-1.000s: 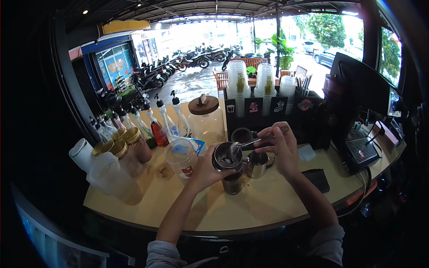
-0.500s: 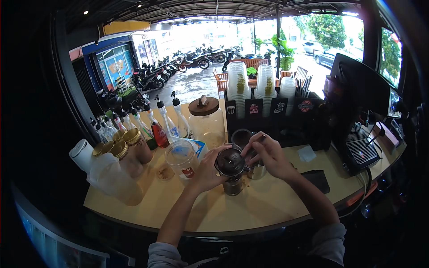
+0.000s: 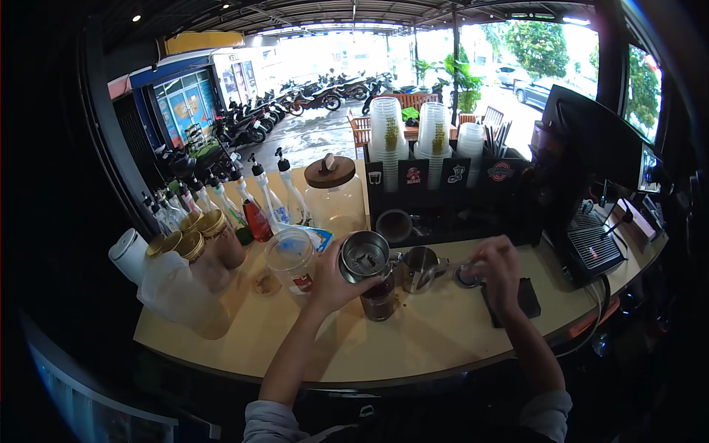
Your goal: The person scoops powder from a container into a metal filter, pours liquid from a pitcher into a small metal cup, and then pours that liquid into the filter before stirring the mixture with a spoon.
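Observation:
My left hand (image 3: pixel 334 284) wraps round a round metal drip filter (image 3: pixel 365 257), uncovered and tilted toward me, with dark material inside. Below it is a clear glass (image 3: pixel 379 304) with dark brown contents. To the right, my right hand (image 3: pixel 501 269) is blurred, its fingers curled at a small dark round lid (image 3: pixel 469 276) low over the counter. A steel pitcher (image 3: pixel 419 269) stands between the hands. An open clear plastic jar (image 3: pixel 289 258) is beside my left hand, near a round lid (image 3: pixel 266 281) with brown residue.
Pump bottles (image 3: pixel 269 196), gold-lidded containers (image 3: pixel 218 229) and a clear pitcher (image 3: pixel 173 284) crowd the left. A wooden-lidded glass jar (image 3: pixel 336 199) and stacked plastic cups (image 3: pixel 388 133) stand behind. A black mat (image 3: pixel 521 303) and a machine (image 3: pixel 591 247) are at right.
The dark lid has come off the metal filter, exposing its inside. My right hand has moved right with the lid, while my left hand still holds the filter.

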`<move>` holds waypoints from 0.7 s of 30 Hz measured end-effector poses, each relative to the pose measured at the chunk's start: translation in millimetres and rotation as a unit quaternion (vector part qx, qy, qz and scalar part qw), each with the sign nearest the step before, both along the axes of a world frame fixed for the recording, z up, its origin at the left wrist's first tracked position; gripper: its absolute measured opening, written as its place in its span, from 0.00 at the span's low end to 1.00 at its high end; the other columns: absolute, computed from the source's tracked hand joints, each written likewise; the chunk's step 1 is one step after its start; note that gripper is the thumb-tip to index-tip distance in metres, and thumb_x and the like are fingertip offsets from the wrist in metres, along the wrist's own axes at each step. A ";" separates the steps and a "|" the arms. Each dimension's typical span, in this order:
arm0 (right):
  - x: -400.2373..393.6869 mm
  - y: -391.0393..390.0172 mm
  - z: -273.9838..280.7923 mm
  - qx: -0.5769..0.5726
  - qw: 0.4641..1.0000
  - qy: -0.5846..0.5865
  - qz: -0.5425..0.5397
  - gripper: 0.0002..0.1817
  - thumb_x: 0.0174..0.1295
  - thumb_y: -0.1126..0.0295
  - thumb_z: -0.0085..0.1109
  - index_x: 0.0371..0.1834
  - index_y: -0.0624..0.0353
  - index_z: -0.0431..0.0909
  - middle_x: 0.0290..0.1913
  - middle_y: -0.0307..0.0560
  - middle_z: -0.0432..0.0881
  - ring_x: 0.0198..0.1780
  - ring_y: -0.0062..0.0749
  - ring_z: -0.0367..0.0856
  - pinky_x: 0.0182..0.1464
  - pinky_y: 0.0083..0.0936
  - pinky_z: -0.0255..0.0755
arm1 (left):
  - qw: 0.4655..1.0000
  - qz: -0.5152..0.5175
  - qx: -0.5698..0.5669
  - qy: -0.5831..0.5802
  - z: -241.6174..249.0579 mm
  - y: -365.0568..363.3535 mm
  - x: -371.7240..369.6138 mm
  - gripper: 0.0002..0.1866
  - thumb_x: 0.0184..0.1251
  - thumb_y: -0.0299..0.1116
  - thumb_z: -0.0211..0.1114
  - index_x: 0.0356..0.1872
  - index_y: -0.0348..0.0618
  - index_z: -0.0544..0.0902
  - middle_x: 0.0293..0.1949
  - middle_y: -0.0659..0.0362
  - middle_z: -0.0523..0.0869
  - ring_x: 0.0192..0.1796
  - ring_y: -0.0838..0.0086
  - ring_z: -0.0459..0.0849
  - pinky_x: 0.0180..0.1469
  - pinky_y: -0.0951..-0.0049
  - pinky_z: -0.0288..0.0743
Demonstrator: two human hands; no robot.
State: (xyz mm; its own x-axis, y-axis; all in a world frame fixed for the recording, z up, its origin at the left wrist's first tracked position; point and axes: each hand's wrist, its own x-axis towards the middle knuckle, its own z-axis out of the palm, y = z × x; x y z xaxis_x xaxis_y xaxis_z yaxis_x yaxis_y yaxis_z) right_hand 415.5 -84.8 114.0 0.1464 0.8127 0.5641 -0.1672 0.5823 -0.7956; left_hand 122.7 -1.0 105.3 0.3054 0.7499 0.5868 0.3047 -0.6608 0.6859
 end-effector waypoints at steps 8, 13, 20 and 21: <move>-20.2 -24.9 -58.8 -0.081 0.948 -0.304 -0.044 0.03 0.60 0.77 0.63 0.34 0.66 0.83 0.40 0.50 0.84 0.44 0.34 0.85 0.50 0.25 0.79 | 0.999 0.000 0.049 -0.023 -14.8 4.8 5.5 0.43 0.38 0.40 0.83 0.57 0.35 0.72 0.50 0.51 0.83 0.53 0.64 0.83 0.57 0.66 0.75; -10.2 -17.3 -100.6 -0.013 0.932 -0.358 -0.054 0.06 0.57 0.79 0.64 0.37 0.65 0.80 0.41 0.50 0.82 0.43 0.36 0.85 0.47 0.26 0.78 | 0.999 -0.015 0.004 -0.029 -17.2 1.0 6.7 0.43 0.40 0.35 0.83 0.60 0.38 0.69 0.54 0.53 0.80 0.58 0.68 0.79 0.62 0.66 0.71; -1.0 -17.9 -108.3 -0.171 0.875 -0.454 0.012 0.18 0.56 0.80 0.61 0.50 0.59 0.72 0.44 0.48 0.77 0.37 0.36 0.81 0.40 0.32 0.75 | 0.999 -0.021 -0.009 -0.028 -18.8 0.4 7.1 0.43 0.39 0.35 0.83 0.60 0.38 0.69 0.54 0.53 0.79 0.59 0.68 0.79 0.63 0.66 0.70; 0.8 -13.7 -109.4 -0.171 0.875 -0.454 0.012 0.18 0.56 0.80 0.61 0.50 0.59 0.72 0.44 0.48 0.77 0.37 0.36 0.81 0.40 0.32 0.75 | 0.999 -0.022 -0.005 -0.030 -19.3 0.5 7.2 0.44 0.39 0.36 0.83 0.60 0.38 0.69 0.55 0.53 0.79 0.59 0.68 0.79 0.64 0.66 0.70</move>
State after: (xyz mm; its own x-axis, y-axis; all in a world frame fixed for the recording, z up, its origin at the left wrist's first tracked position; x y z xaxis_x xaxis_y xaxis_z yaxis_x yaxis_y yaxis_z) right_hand 416.3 -98.4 4.6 -0.2557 0.9529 0.1630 0.6138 0.2903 -0.7342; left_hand 129.9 -0.5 86.0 0.3022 0.7429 0.5973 0.2339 -0.6652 0.7091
